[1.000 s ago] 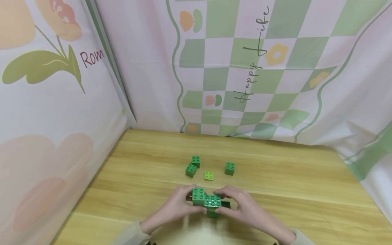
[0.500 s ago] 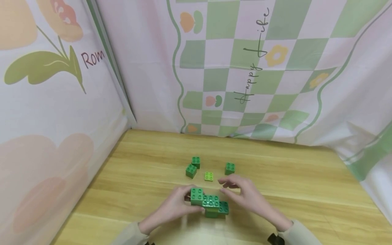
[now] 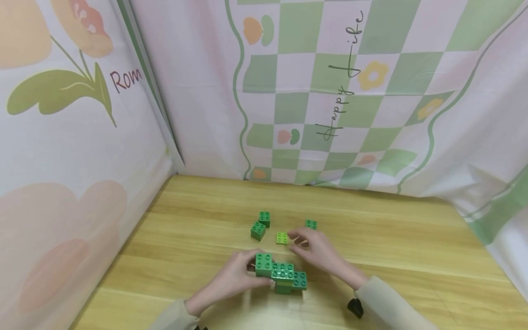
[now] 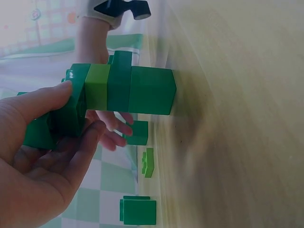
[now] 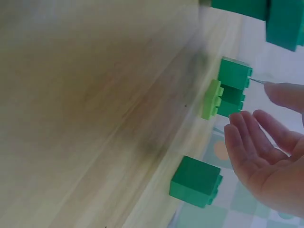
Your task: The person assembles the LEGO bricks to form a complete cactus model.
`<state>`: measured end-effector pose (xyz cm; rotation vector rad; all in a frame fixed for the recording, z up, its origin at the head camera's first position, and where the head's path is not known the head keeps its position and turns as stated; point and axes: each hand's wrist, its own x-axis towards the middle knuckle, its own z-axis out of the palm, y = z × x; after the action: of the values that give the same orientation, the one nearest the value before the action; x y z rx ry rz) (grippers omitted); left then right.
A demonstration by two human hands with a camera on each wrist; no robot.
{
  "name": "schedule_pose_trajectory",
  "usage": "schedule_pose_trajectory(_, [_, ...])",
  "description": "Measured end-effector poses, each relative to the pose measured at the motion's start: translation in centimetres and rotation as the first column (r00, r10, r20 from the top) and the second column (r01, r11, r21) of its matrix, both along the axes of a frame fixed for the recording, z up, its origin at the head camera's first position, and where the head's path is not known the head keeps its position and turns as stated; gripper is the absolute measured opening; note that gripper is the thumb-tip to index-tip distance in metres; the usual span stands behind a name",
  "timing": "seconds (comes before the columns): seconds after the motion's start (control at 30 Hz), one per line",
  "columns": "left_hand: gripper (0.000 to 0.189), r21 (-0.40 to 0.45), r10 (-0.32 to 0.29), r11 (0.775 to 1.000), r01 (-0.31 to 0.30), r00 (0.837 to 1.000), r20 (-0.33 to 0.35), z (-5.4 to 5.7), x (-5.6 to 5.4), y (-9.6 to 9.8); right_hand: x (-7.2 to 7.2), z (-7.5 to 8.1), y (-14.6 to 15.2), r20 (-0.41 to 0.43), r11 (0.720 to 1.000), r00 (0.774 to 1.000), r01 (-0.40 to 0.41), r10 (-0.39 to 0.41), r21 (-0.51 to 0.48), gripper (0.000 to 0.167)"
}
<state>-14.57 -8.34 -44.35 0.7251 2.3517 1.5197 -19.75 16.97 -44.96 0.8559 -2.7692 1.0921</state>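
Observation:
My left hand (image 3: pixel 237 277) grips a stack of green toy building bricks (image 3: pixel 283 271) with thumb and fingers at its upper left part. In the left wrist view, the stack (image 4: pixel 119 83) shows dark green bricks with a light green layer between them. My right hand (image 3: pixel 315 247) holds nothing, its fingers loosely bent, with the fingertips right beside a flat light green brick (image 3: pixel 282 238). The right wrist view shows this thin brick (image 5: pixel 212 99) beyond the fingers (image 5: pixel 244 142) and a gap between thumb and fingers.
Two dark green bricks (image 3: pixel 258 230) lie close together left of the flat one. Another green brick (image 3: pixel 311 224) sits behind my right hand, partly covered by it. The wooden table (image 3: pixel 198 206) ends at a patterned curtain (image 3: pixel 288 110) behind and on the left.
My right hand has let go of the stack and moved forward to the flat light green brick. My left hand keeps its grip, and the stack has shifted slightly left.

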Motion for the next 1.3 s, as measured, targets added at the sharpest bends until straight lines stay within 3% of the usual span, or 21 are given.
schedule_pose_trajectory(0.3, [0.042, 0.0, 0.004, 1.0, -0.004, 1.0, 0.015, -0.1, 0.0, 0.0, -1.3, -0.6, -1.0, 0.041, 0.996, 0.997, 0.068, -0.07, 0.062, 0.035])
schedule_pose_trajectory(0.67, [0.042, 0.0, 0.009, 1.0, -0.009, 1.0, 0.006, 0.1, 0.0, 0.1, -2.1, -1.2, -2.5, 0.104, 0.968, 0.97, 0.206, -0.222, 0.142, 0.042])
schedule_pose_trajectory(1.3, [0.042, 0.014, 0.011, 1.0, -0.011, 1.0, -0.003, 0.0, 0.1, 0.0, -2.6, -1.5, -3.2, 0.077, 0.96, 0.972, 0.205, -0.223, 0.193, 0.041])
